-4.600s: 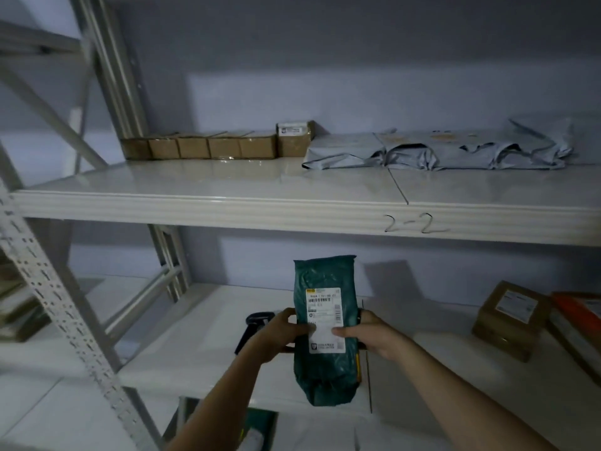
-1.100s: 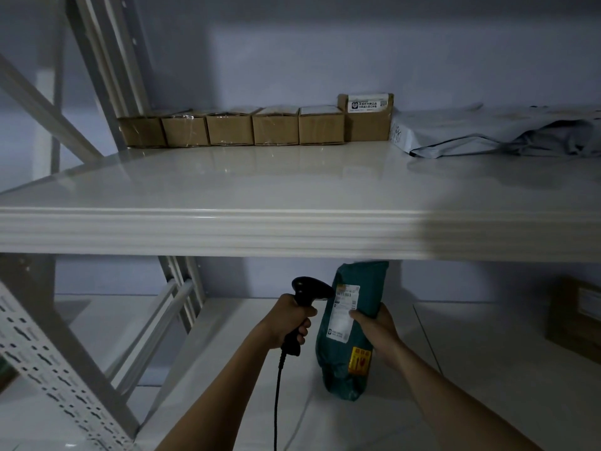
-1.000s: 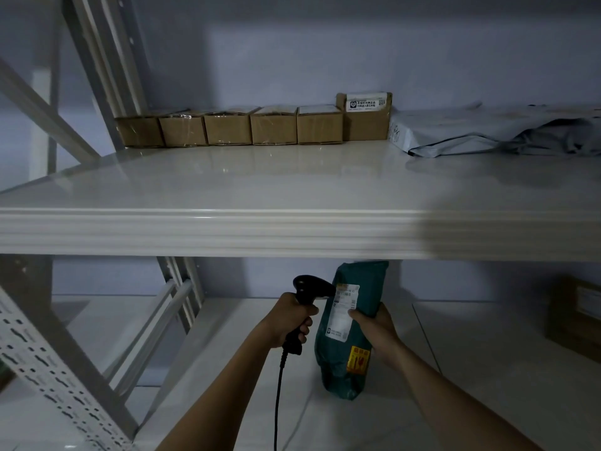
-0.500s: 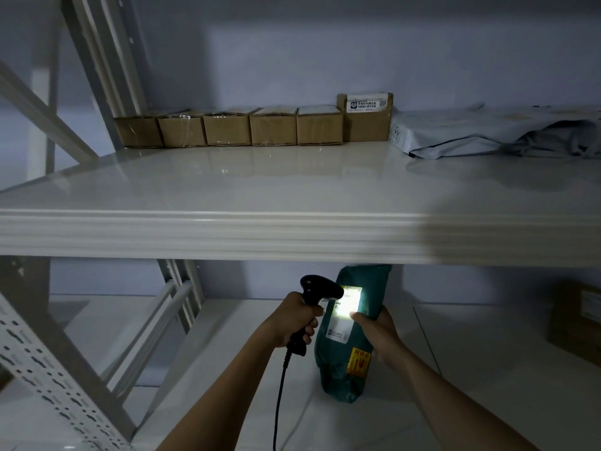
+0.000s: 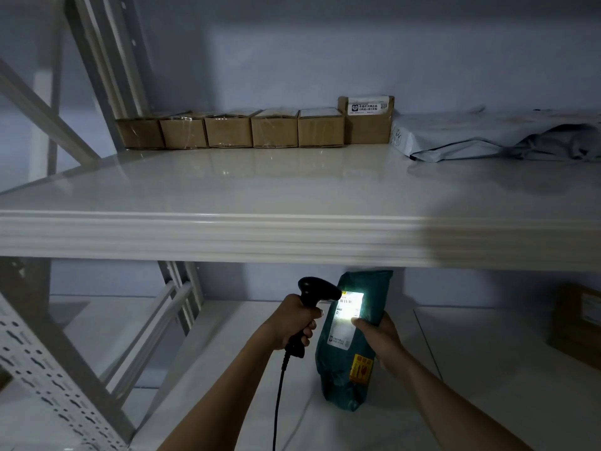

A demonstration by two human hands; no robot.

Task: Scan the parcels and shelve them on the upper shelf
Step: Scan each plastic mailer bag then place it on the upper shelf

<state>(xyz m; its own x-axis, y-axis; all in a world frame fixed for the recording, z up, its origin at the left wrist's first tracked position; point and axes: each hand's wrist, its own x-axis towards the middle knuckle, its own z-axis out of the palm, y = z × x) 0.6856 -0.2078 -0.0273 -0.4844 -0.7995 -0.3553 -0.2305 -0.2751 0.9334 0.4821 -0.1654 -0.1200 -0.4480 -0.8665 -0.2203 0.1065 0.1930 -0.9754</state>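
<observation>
— Hands (image 5: 335, 327) first, what are they doing?

— Left hand (image 5: 294, 322) is wrapped round the grip of a black scanner (image 5: 317, 289), its cable (image 5: 279, 388) hanging down past the forearm. Right hand (image 5: 379, 336) clasps the green parcel (image 5: 353, 336) from its right side, thumb across the front just under the lit patch on the white label (image 5: 346, 315). The two hands are close, the parcel's width between them.

— So the scan is on?

— Looks that way to me: the scanner's nose is just beside the label's upper left and the label glows.

— Where does the parcel sit?

— Held upright, long axis vertical, its foot seemingly on or just above the lower shelf (image 5: 487, 369); I can't tell which. Its top comes close under the front lip of the upper shelf (image 5: 227, 236).

— And where does it have to go?

— Straight up and back. The upper shelf lies directly above both hands. The right hand already has the parcel, so it is the one for the lift, and I'd say the parcel must come towards us first to clear that lip.

— Room up there?

— A row of brown boxes (image 5: 253, 131) along the back wall, grey mailer bags (image 5: 497, 138) to the right, bare surface in front of them.
</observation>
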